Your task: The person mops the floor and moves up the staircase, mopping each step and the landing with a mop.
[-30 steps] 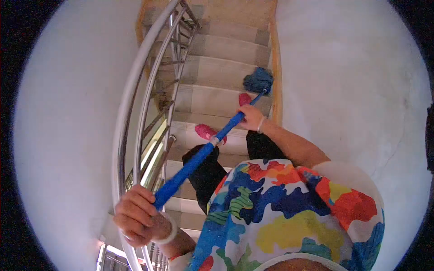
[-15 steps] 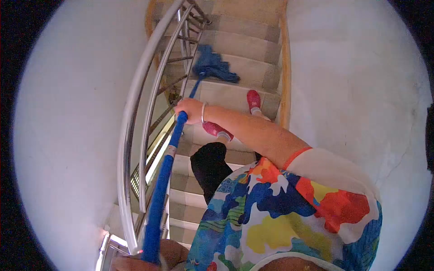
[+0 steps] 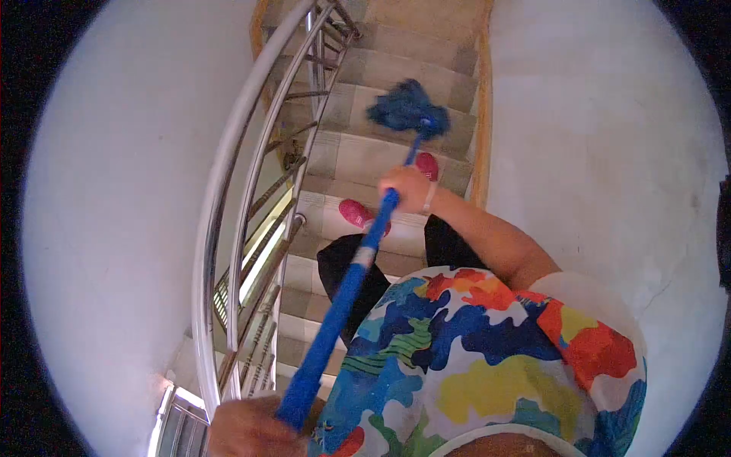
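A mop (image 3: 329, 331) with a blue handle slants across the view from bottom left to upper middle. Its dark blue, shaggy head (image 3: 407, 107) lies on a stair tread ahead of my feet, slightly blurred. My right hand (image 3: 411, 189), with a light bangle at the wrist, is closed around the middle of the handle. At the lower left, my left hand (image 3: 255, 426) grips near the handle's upper end; it is blurred and partly cut off by the frame edge.
Beige stairs (image 3: 373, 152) rise ahead and drop away beneath me. A metal railing (image 3: 221, 198) curves along the left. A pale wall (image 3: 594, 152) with a wooden-coloured skirting (image 3: 481, 129) stands to the right. My feet wear red shoes (image 3: 354, 213).
The mop head has swept right across the step, from beside the railing toward the right wall. My right hand has moved right with the handle, and my left hand slightly right.
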`<state>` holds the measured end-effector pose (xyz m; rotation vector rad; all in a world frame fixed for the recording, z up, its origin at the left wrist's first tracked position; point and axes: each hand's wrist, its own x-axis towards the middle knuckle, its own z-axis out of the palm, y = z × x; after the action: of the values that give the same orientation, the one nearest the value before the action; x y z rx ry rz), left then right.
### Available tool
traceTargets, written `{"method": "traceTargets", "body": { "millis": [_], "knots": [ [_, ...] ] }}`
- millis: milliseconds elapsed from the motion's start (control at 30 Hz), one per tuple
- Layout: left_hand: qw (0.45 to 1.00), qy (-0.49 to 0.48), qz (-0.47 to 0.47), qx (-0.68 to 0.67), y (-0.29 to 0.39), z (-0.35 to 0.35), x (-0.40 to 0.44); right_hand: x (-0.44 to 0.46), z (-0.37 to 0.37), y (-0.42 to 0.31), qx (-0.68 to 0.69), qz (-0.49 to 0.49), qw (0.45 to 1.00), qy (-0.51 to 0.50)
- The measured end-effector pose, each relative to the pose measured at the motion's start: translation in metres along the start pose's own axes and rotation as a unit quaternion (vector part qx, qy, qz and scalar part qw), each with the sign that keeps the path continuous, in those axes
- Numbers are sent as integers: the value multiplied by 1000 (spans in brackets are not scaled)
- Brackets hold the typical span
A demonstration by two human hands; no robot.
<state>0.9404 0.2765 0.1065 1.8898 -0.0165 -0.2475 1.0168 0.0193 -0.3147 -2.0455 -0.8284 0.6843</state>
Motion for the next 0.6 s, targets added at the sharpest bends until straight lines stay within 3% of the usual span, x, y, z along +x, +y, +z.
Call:
{"method": "traceTargets", "body": {
  "millis": [67,133,200,233,333,400,433,500,600],
  "knots": [
    [1000,3,-26,-14,-23,6,1,-44,1,37,-9,35,999,-2],
    [972,-117,116,-165,-49,38,53,-61,3,54,6,40,999,8],
    [888,-233,247,-310,-69,55,82,-64,16,59,11,62,994,89],
    [919,-173,216,-280,-71,43,79,-59,14,47,15,64,994,87],
    [944,-129,160,-257,-56,3,49,-1,12,19,7,24,995,97],
    [947,-121,195,-223,-38,-11,41,32,14,-1,19,12,995,102],
    [947,-119,197,-224,-32,-9,42,52,21,-14,-1,17,996,93],
    [948,-87,287,-105,-10,9,58,90,37,-19,39,-20,998,55],
    [970,-53,237,6,8,56,64,133,48,-10,108,-98,987,69]
  ]
}}
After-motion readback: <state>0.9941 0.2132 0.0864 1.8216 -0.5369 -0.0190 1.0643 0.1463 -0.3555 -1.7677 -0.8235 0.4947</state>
